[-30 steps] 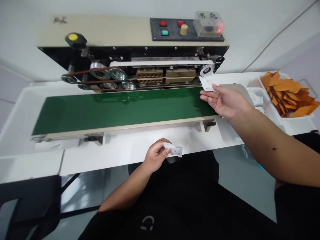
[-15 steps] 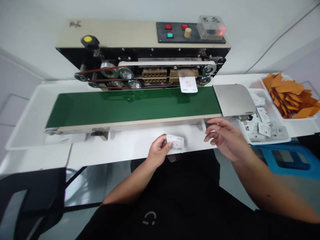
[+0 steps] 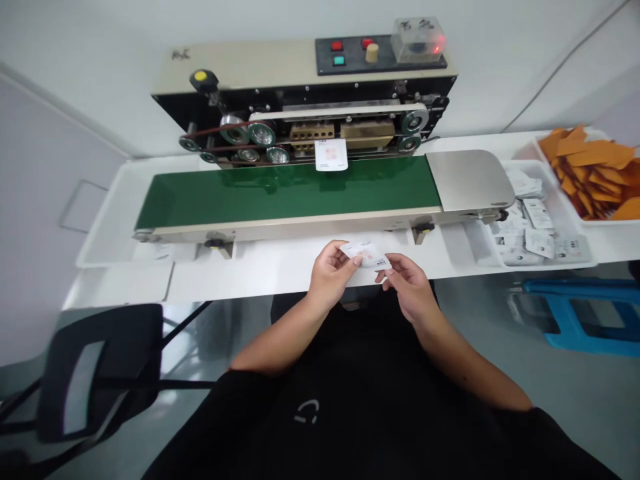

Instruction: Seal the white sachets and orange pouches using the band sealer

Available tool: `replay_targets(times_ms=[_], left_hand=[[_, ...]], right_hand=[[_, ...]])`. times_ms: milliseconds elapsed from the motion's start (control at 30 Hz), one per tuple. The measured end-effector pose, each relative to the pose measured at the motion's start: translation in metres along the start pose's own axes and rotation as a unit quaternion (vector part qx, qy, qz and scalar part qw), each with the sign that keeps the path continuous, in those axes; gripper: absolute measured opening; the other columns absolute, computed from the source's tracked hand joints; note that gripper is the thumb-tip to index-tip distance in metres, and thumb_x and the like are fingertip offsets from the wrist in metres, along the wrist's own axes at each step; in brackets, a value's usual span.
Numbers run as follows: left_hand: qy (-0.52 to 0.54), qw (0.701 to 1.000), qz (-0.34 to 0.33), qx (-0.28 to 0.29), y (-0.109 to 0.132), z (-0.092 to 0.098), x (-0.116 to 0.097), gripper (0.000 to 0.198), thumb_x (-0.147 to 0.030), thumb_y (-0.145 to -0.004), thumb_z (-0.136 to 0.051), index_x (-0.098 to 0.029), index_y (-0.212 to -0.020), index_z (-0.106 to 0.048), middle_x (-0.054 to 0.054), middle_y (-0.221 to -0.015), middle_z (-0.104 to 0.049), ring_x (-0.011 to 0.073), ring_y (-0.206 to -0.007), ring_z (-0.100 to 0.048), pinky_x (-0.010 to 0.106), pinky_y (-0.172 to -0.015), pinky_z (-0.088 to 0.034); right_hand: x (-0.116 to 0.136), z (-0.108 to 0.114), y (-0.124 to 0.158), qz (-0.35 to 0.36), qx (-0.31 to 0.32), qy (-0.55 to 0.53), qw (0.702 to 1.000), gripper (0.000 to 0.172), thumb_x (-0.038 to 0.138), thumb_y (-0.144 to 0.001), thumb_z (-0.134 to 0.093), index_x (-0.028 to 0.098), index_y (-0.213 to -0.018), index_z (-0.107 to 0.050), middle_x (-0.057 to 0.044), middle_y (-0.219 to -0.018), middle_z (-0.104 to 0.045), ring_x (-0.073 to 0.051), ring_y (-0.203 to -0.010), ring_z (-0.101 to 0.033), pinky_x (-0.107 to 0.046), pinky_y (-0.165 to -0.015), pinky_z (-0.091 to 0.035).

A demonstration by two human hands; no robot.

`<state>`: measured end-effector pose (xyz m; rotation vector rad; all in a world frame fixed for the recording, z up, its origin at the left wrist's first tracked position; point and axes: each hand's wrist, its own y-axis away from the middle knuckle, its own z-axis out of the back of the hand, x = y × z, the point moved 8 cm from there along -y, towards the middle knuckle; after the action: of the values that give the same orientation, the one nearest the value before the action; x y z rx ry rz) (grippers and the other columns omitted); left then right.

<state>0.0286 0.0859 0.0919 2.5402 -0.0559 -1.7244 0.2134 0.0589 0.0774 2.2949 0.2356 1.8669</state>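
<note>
A small white printed sachet (image 3: 369, 256) is held between my two hands, just over the front edge of the white table. My left hand (image 3: 331, 272) pinches its left end between thumb and fingers. At its right corner, my right hand (image 3: 406, 285) grips it with thumb and fingertips. Beyond them runs the green conveyor belt (image 3: 225, 198) of a band sealing machine (image 3: 280, 63). Another white sachet (image 3: 331, 157) hangs from the sealer's bands, its lower part over the belt.
On the right, a white bin (image 3: 583, 257) holds several sachets, beside a bin of orange pieces (image 3: 595, 167). A pale bin (image 3: 107, 223) stands at the belt's left end. Below are a black chair (image 3: 120, 347) and a blue stool (image 3: 565, 320).
My right hand has come left from the bin side and taken the sachet's right corner. The sachet in the sealer has travelled left along the bands. The view has shifted slightly.
</note>
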Motion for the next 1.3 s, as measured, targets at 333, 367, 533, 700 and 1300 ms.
replay_targets(times_ms=[333,367,533,700,1300], left_hand=[[0.022,0.999,0.045,-0.016,0.014,-0.01,0.014,0.07,-0.041,-0.068,-0.101,-0.024,-0.12,-0.057,0.002,-0.103,-0.075,0.0183,-0.09,-0.073,0.03,-0.081,-0.06],[0.011,0.999,0.045,-0.01,0.016,-0.012,0.017,0.069,-0.039,-0.068,-0.101,-0.024,-0.121,-0.06,0.002,-0.103,-0.075,0.018,-0.089,-0.072,0.03,-0.08,-0.059],[-0.036,0.995,0.09,0.023,0.025,-0.017,0.035,0.038,-0.043,-0.078,-0.094,-0.017,-0.091,-0.07,0.0,-0.083,-0.071,0.0132,-0.074,-0.064,0.025,-0.071,-0.051],[0.013,0.996,0.093,0.009,0.03,-0.025,0.043,0.041,-0.046,-0.078,-0.094,-0.017,-0.087,-0.067,0.001,-0.083,-0.071,0.0129,-0.073,-0.062,0.027,-0.072,-0.053],[-0.027,0.994,0.03,0.104,0.019,-0.006,0.04,0.033,-0.049,-0.094,-0.08,-0.019,-0.105,-0.07,0.006,-0.096,-0.07,0.0164,-0.084,-0.062,0.031,-0.081,-0.051]], right_hand=[[-0.004,0.0,0.017,0.01,0.028,0.01,1.0,0.028,0.042,-0.086,-0.085,0.023,-0.106,-0.076,-0.005,-0.098,-0.074,-0.016,-0.079,-0.067,-0.029,-0.068,-0.053],[-0.006,0.0,0.018,0.012,0.022,0.013,1.0,0.027,0.043,-0.087,-0.084,0.023,-0.104,-0.076,-0.004,-0.095,-0.074,-0.016,-0.079,-0.066,-0.029,-0.069,-0.053],[-0.005,0.017,0.018,0.054,-0.074,-0.002,0.996,0.023,0.042,-0.089,-0.083,0.022,-0.089,-0.073,-0.001,-0.074,-0.067,-0.015,-0.068,-0.061,-0.028,-0.066,-0.05],[-0.006,0.006,0.019,0.036,-0.031,-0.015,0.999,0.025,0.042,-0.088,-0.085,0.021,-0.091,-0.073,-0.002,-0.081,-0.072,-0.014,-0.068,-0.063,-0.028,-0.064,-0.053],[0.155,0.096,-0.123,-0.006,-0.121,0.027,0.992,0.014,0.008,-0.101,-0.062,0.015,-0.092,-0.07,-0.002,-0.064,-0.066,-0.008,-0.05,-0.058,-0.016,-0.048,-0.046]])
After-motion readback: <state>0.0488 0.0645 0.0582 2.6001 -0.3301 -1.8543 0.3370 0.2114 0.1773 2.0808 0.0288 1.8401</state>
